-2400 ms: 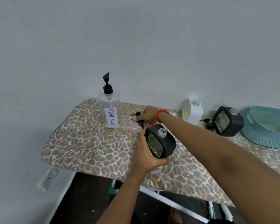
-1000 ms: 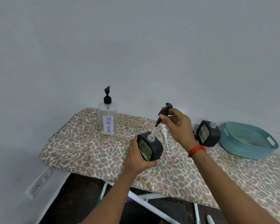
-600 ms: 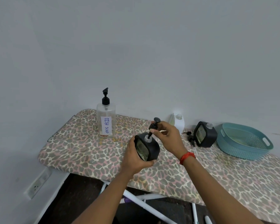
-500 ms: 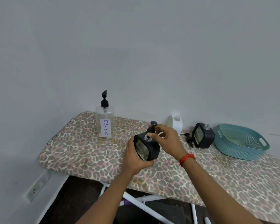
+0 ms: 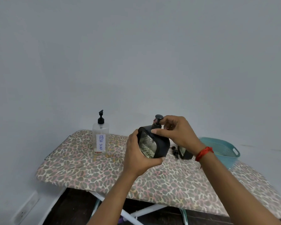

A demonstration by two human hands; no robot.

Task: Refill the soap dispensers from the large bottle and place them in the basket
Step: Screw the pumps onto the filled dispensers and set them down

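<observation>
- Nearest me, the left hand gripped the body of a black dispenser, held tilted above the leopard-print surface.
- The right hand pinched its pump, which sat in the neck. I judged it was being screwed on, so this one looked close to ready for the basket.
- Just beyond, half hidden behind the right wrist, a second dispenser rested with a loose pump beside it. By my guess that one was not yet closed.
- Far left, the large bottle stood upright, capped.
- Far right, the basket held no dispenser that I could see, so all the placing remained.
</observation>
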